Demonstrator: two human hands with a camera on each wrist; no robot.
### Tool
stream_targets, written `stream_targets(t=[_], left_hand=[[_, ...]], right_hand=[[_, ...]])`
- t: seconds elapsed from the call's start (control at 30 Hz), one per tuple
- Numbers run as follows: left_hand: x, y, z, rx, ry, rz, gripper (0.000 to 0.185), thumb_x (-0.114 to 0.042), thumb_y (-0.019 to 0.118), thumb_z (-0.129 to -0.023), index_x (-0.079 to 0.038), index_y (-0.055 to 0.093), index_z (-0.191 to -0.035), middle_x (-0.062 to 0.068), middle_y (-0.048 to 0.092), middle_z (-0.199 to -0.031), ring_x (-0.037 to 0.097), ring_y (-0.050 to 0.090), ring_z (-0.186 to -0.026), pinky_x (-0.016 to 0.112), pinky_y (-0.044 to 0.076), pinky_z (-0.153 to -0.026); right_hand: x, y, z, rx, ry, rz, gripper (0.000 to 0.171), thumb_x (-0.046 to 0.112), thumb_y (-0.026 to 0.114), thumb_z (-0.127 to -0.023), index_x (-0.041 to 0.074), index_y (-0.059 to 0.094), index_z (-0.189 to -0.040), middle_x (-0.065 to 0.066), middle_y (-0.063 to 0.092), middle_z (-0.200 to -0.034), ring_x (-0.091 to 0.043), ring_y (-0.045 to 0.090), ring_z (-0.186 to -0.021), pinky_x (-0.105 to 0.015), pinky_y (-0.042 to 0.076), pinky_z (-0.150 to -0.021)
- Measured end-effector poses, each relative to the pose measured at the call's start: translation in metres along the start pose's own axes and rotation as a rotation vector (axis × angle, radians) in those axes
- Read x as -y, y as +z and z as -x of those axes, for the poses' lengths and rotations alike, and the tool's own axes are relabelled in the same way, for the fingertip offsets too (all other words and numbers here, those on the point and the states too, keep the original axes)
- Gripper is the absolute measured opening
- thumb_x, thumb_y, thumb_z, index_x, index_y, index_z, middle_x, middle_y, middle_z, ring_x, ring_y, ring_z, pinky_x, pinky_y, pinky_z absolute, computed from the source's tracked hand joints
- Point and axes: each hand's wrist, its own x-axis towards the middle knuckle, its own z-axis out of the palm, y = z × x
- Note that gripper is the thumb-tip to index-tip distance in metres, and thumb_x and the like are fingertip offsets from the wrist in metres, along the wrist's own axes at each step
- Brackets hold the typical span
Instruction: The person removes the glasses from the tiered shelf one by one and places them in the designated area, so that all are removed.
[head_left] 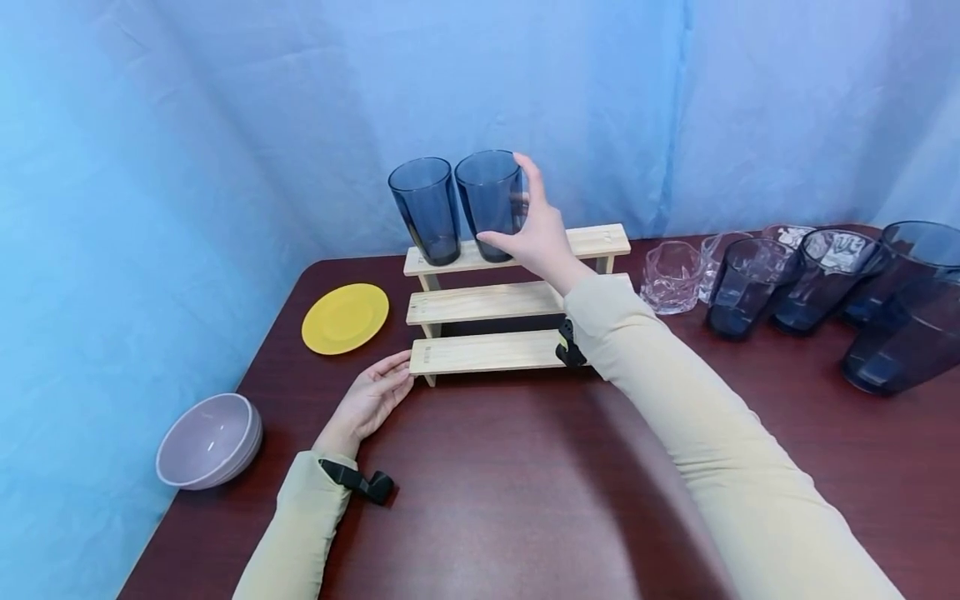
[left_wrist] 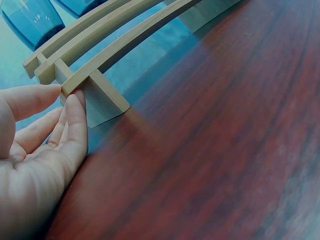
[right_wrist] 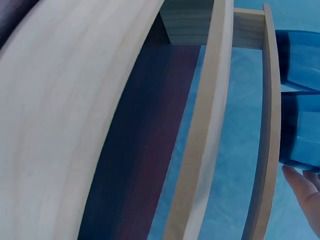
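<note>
A three-step wooden shelf (head_left: pixel 487 353) stands on the table. My left hand (head_left: pixel 367 402) pinches the left end of its lowest board; in the left wrist view the thumb and fingertips (left_wrist: pixel 76 107) meet at the board's corner. On the top board, two tall blue-tinted drinking glasses stand upright side by side at the left. My right hand (head_left: pixel 546 237) holds the right-hand glass (head_left: pixel 483 196) from its right side, thumb low in front and a finger near the rim. The left-hand glass (head_left: pixel 426 208) is untouched. In the right wrist view, fingers (right_wrist: pixel 300 187) show at the glass's lower side.
On the table (head_left: pixel 480 500), a yellow plate (head_left: pixel 345 319) lies left of the shelf, and a pale bowl (head_left: pixel 210 442) sits nearer at the left edge. Several clear glasses (head_left: pixel 671 279) and dark blue glasses (head_left: pixel 750 287) stand at the right. A blue curtain (head_left: pixel 300 125) hangs behind.
</note>
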Motion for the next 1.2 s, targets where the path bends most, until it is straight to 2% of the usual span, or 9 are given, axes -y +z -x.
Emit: stream_targets(t=[0.33, 0.67, 0.87, 1.0, 1.1, 1.2], left_hand=[[0.0, 0.0, 0.0, 0.011, -0.002, -0.014, 0.054, 0.008, 0.039, -0.097, 0.007, 0.018, -0.147, -0.006, 0.063, -0.103, 0.003, 0.06, -0.09, 0.015, 0.05, -0.083], [0.0, 0.0, -0.001, -0.001, -0.009, -0.039, 0.053, 0.006, 0.039, -0.098, 0.006, 0.02, -0.147, -0.006, 0.062, -0.105, 0.002, 0.06, -0.091, 0.015, 0.05, -0.083], [0.0, 0.001, 0.0, 0.003, -0.008, -0.028, 0.054, 0.007, 0.04, -0.097, 0.007, 0.019, -0.147, -0.006, 0.062, -0.106, 0.002, 0.061, -0.09, 0.015, 0.05, -0.082], [0.0, 0.001, 0.0, 0.007, -0.01, -0.019, 0.054, 0.007, 0.039, -0.097, 0.008, 0.018, -0.147, -0.006, 0.062, -0.104, 0.003, 0.061, -0.089, 0.015, 0.05, -0.082], [0.0, 0.0, -0.001, 0.008, -0.011, -0.013, 0.054, 0.008, 0.038, -0.097, 0.007, 0.018, -0.147, -0.005, 0.063, -0.104, 0.003, 0.06, -0.089, 0.015, 0.05, -0.082], [0.001, 0.0, -0.001, 0.004, -0.008, -0.012, 0.053, 0.008, 0.038, -0.097, 0.007, 0.018, -0.147, -0.006, 0.063, -0.104, 0.002, 0.061, -0.089, 0.015, 0.05, -0.082]], right_hand=[[-0.001, -0.005, 0.013, -0.009, -0.024, 0.0, 0.103, 0.029, 0.08, -0.076, 0.039, 0.007, -0.148, -0.019, 0.049, -0.138, -0.03, 0.047, -0.128, -0.047, 0.046, -0.096], [0.003, -0.011, 0.021, -0.026, -0.074, 0.005, 0.102, 0.025, 0.081, -0.075, 0.033, 0.012, -0.149, -0.021, 0.049, -0.135, -0.031, 0.048, -0.125, -0.047, 0.048, -0.084], [0.008, -0.019, 0.023, -0.064, -0.102, -0.002, 0.102, 0.024, 0.082, -0.074, 0.032, 0.013, -0.148, -0.023, 0.052, -0.131, -0.028, 0.048, -0.126, -0.046, 0.046, -0.096], [0.011, -0.028, 0.029, -0.079, -0.116, -0.046, 0.104, 0.022, 0.083, -0.071, 0.031, 0.014, -0.148, -0.02, 0.053, -0.131, -0.027, 0.049, -0.126, -0.041, 0.042, -0.103], [0.012, -0.034, 0.037, -0.079, -0.129, -0.077, 0.105, 0.019, 0.084, -0.07, 0.03, 0.015, -0.148, -0.018, 0.055, -0.13, -0.028, 0.051, -0.124, -0.04, 0.044, -0.101], [0.012, -0.038, 0.044, -0.067, -0.139, -0.119, 0.105, 0.013, 0.084, -0.07, 0.029, 0.015, -0.148, -0.018, 0.056, -0.129, -0.028, 0.053, -0.122, -0.044, 0.048, -0.094]])
